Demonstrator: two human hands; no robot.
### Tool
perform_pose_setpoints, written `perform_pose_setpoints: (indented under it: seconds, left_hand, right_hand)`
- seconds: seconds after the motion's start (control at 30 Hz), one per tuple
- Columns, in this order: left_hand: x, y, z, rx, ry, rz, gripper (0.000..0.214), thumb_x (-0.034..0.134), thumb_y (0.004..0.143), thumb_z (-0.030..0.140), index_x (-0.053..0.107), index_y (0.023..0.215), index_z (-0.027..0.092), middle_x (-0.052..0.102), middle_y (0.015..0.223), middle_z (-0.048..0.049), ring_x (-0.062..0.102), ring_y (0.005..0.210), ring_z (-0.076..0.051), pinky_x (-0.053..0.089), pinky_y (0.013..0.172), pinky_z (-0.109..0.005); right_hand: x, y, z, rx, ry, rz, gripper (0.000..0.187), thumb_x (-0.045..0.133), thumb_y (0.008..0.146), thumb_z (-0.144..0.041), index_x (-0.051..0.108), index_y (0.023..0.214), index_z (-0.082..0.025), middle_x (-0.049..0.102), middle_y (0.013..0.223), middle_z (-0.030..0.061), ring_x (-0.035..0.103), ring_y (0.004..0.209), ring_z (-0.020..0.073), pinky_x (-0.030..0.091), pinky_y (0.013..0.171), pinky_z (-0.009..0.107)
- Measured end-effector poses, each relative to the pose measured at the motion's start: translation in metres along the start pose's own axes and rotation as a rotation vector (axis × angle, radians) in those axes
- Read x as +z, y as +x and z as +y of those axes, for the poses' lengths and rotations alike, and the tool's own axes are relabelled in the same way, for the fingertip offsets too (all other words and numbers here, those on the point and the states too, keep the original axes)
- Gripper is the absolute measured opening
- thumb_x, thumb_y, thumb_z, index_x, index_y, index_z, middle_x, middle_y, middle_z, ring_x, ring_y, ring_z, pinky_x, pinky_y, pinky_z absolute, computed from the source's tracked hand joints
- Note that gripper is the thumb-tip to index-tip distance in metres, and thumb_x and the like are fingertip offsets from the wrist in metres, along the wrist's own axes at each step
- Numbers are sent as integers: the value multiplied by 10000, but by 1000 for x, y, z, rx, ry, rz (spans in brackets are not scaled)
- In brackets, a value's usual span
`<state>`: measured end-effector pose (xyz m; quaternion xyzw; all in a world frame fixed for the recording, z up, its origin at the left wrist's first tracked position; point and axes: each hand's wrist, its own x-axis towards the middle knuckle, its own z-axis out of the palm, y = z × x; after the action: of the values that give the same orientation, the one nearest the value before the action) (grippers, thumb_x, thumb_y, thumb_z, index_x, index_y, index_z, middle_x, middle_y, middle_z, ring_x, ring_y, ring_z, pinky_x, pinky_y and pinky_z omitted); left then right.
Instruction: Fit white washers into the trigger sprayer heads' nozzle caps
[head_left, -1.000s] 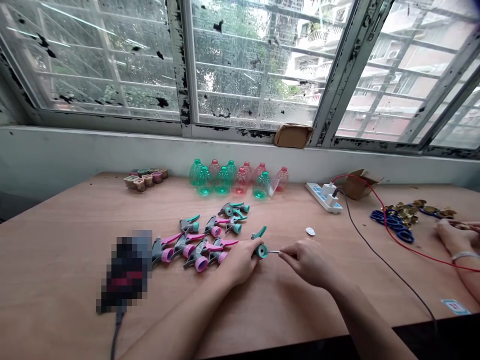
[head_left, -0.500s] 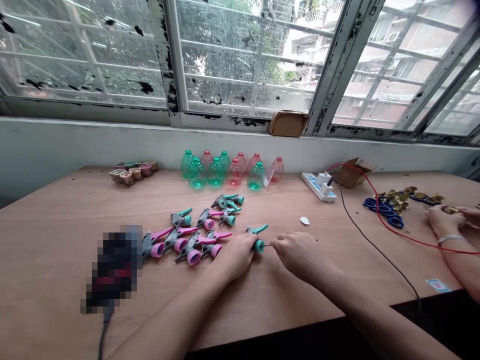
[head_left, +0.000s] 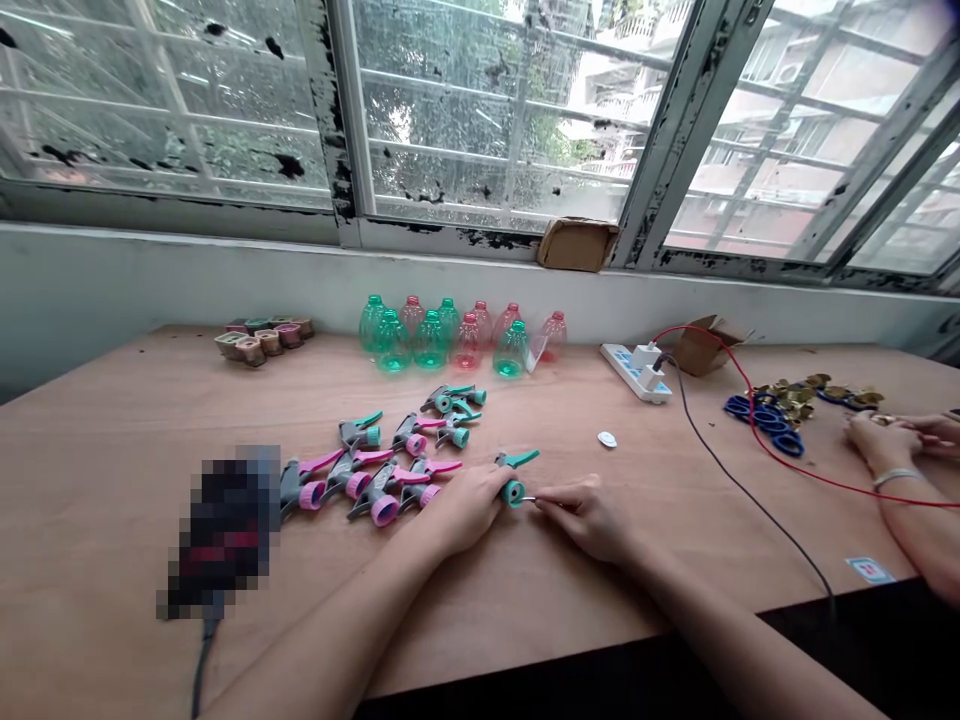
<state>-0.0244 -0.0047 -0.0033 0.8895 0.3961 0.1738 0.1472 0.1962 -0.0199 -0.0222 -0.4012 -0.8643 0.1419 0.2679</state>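
Observation:
My left hand (head_left: 472, 508) is closed around a grey trigger spray head with a teal lever and teal collar (head_left: 513, 493), pressed down on the table. The collar's opening faces me and to the right. My right hand (head_left: 589, 515) pinches a thin pale rod (head_left: 529, 499), its tip touching or very close to the collar; its kind is too small to make out. Left of my hands lie several more spray heads, some with pink levers and collars (head_left: 385, 510), some with teal ones (head_left: 454, 437).
Green bottles (head_left: 431, 342) and red bottles (head_left: 553, 338) stand along the wall. A power strip (head_left: 636, 373) with cables, a white disc (head_left: 607, 439), small tubs (head_left: 268, 342) and a blurred dark object (head_left: 225, 535) lie about. A co-worker's hands (head_left: 885, 440) are at far right.
My right hand has turned and lowered slightly, its fingers now pointing left along the rod. My left hand still holds the spray head, with its collar turned a little more towards me.

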Motion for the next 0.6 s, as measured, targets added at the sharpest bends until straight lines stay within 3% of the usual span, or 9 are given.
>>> perform_pose_setpoints:
  seconds: [0.2, 0.37, 0.6]
  left_hand:
    - [1, 1, 3, -66, -44, 48, 260, 485, 829, 87, 586, 1042, 196, 675, 1007, -55, 617, 943, -210, 452, 810, -278]
    - [1, 2, 5, -131, -44, 90, 207, 488, 827, 101, 593, 981, 191, 675, 930, -55, 625, 890, -219, 460, 773, -289]
    - [3, 3, 8, -161, -66, 102, 158, 509, 820, 97, 589, 920, 190, 669, 879, -45, 627, 853, -207, 452, 730, -277]
  right_hand:
    - [7, -3, -4, 40, 46, 145, 292, 473, 950, -289, 752, 889, -228, 721, 717, 30, 621, 594, 135, 396, 578, 223]
    - [10, -5, -3, 45, -108, 220, 292, 472, 954, -296, 754, 940, -219, 742, 813, 60, 650, 697, 159, 421, 662, 231]
    - [-5, 0, -14, 7, -514, 126, 300, 428, 968, -224, 727, 946, -239, 723, 783, 29, 601, 735, 150, 324, 608, 247]
